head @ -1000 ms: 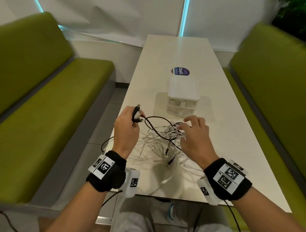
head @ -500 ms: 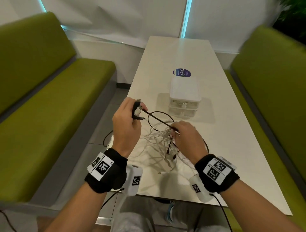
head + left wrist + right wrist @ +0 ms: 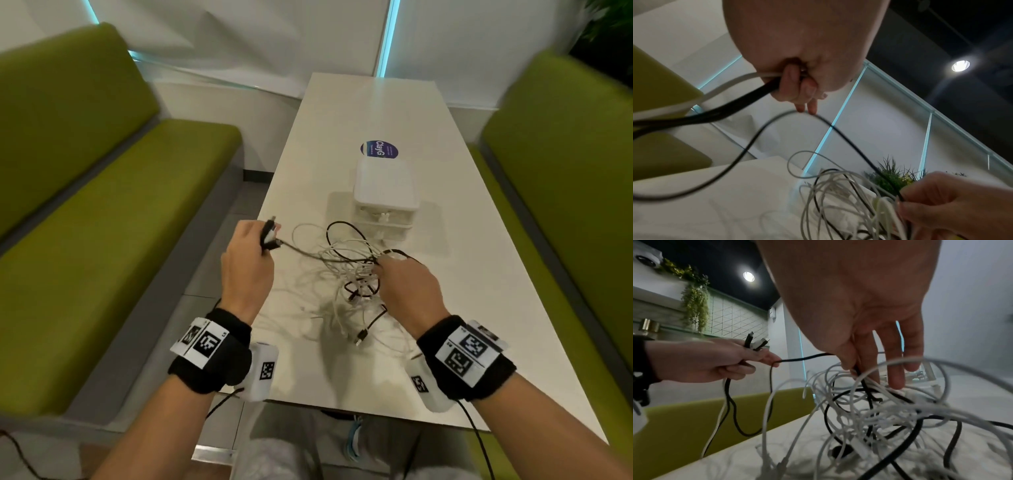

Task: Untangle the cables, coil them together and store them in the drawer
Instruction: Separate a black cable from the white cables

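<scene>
Knots are the big risk tbh: the tangle of cables (image 3: 346, 274) on the table (image 3: 496, 308) could be cinched tighter if the black cable (image 3: 803, 357), pinched in the right hand (image 3: 407, 287), gets yanked. Plug ends (image 3: 269, 233) are clutched in the left hand (image 3: 246, 267). Drawer unit (image 3: 385, 202) sits just behind, looks closed.

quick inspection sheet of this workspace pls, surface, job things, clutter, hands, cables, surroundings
surface: white table, a round purple sticker at its far end
job's things: tangled cables loose on the table; white drawer unit behind, drawers closed
clutter: nothing seen
grippers: left hand grips cable plugs; right hand pinches strands in the tangle
cables: black and white, still knotted, not coiled
surroundings: green benches on both sides
</scene>
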